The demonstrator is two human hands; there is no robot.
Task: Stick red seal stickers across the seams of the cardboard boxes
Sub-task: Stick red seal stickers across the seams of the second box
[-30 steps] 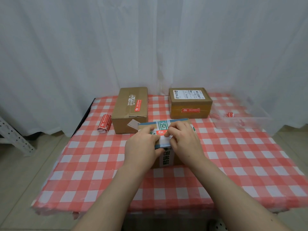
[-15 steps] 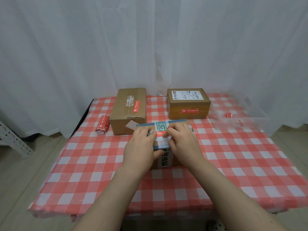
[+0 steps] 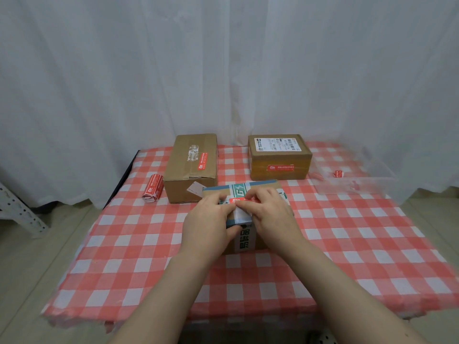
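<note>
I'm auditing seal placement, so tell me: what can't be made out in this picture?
Head view: near box seam under the red sticker, covered by the left hand and right hand.
Head view: whether the fingers pinch or press that sticker; they overlap.
Head view: shipping label print, too small.
Head view: small red item in the clear tray, too small and blurred.
</note>
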